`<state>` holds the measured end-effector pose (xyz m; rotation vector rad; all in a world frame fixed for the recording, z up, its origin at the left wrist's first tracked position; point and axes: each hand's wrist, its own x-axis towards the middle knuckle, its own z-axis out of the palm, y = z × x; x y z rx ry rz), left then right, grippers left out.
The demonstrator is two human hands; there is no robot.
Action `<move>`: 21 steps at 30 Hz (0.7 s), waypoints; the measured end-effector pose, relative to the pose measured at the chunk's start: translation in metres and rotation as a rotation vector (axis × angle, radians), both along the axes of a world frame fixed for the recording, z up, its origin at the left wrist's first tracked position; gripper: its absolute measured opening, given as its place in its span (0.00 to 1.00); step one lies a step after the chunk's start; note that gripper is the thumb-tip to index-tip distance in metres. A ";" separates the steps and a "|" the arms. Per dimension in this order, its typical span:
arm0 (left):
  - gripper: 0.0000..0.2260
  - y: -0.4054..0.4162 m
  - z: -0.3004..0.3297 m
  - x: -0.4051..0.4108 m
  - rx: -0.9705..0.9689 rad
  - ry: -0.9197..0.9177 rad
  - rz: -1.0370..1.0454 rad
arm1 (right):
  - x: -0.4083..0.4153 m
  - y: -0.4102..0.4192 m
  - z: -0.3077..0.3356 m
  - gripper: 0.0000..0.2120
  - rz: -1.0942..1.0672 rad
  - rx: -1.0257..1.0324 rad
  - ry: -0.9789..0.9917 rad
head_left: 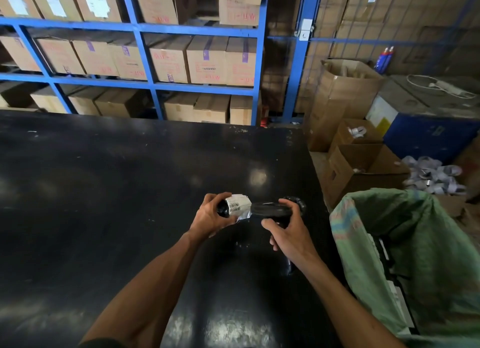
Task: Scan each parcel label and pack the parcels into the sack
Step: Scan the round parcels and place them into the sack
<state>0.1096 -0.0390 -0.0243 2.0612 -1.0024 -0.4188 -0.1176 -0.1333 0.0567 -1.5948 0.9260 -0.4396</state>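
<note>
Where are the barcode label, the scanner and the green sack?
barcode label (pixel 237 207), head view, on the printed barcode.
scanner (pixel 270 209), head view, on its black head above the right hand's fingers.
green sack (pixel 389 217), head view, on its inner back wall.

parcel (pixel 259 209): black wrap, long, lay level above table | label (pixel 237 204): white, barcode faced up, left end | sack (pixel 415 246): green, open, right of table
</note>
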 end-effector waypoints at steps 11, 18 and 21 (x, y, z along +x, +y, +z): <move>0.32 0.005 -0.007 -0.035 0.031 0.008 -0.067 | -0.057 -0.028 -0.088 0.33 -0.044 -0.167 0.710; 0.31 -0.003 -0.012 -0.073 -0.005 -0.008 -0.097 | -0.085 -0.031 -0.115 0.35 -0.070 -0.108 0.747; 0.31 -0.018 -0.011 -0.094 -0.043 0.019 -0.092 | -0.092 -0.033 -0.120 0.35 -0.057 -0.039 0.691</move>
